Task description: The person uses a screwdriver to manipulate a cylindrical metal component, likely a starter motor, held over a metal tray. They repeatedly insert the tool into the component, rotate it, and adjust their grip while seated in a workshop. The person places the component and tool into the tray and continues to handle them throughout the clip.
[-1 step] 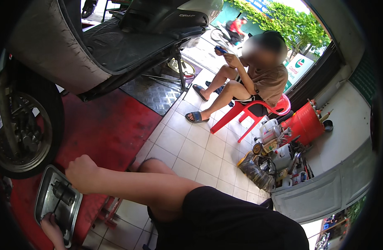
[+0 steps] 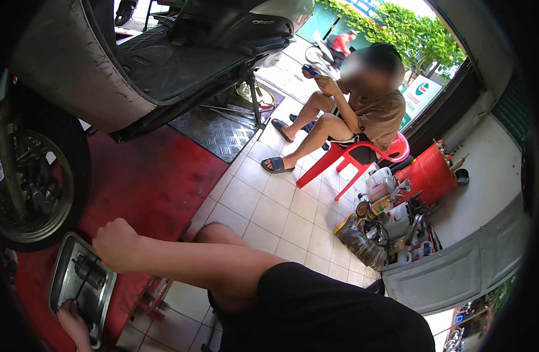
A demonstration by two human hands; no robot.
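Note:
A shallow metal tray lies at the lower left on the red lift platform. Inside it is a dark cylindrical metal part, perhaps a small motor, with a thin dark rod or cable running from it toward me. My left hand, at the tray's near left side, has its fingers closed on the end of this thin piece. My right hand is a fist over the tray's far right rim; its fingers are turned away, so whatever it grips is hidden.
A scooter stands on the platform, its front wheel just beyond the tray. Across the tiled floor a person sits on a red plastic chair. Cans, bottles and a red drum line the right wall.
Out on the street, a rider in red on a two-wheeler has moved slightly to the right. My hands and the tray look the same.

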